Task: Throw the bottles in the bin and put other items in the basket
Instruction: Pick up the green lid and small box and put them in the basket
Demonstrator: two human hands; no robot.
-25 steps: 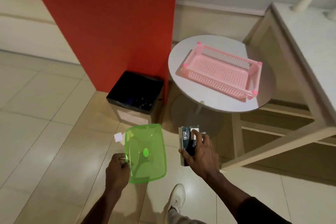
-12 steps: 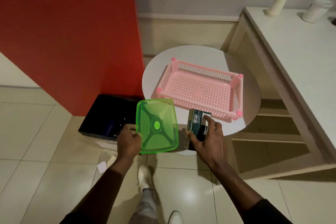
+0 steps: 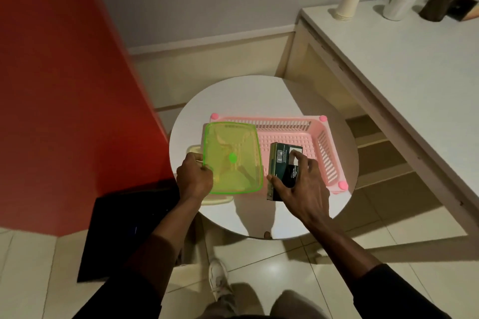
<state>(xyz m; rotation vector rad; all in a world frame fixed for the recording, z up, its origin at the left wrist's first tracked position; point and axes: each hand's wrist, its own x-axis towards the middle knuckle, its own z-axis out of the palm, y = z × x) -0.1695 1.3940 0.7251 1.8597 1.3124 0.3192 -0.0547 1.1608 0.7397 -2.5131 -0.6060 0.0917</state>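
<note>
Left hand (image 3: 194, 179) pinching translucent green plastic lid (image 3: 232, 159), right hand (image 3: 302, 184) clamped on dark rectangular box (image 3: 283, 168) over pink slotted basket (image 3: 320, 142): lid overhanging 9 o'clock rim, likely to tip out onto surface if released early.

A round white table (image 3: 261, 101) carries a pink slatted basket (image 3: 321, 145), set toward its right side. On the tiled floor (image 3: 285, 267) by the table's left edge stands a black bin (image 3: 111, 235). A white counter (image 3: 414, 80) holds what appear to be two pale cups (image 3: 346, 6) at its far edge.
</note>
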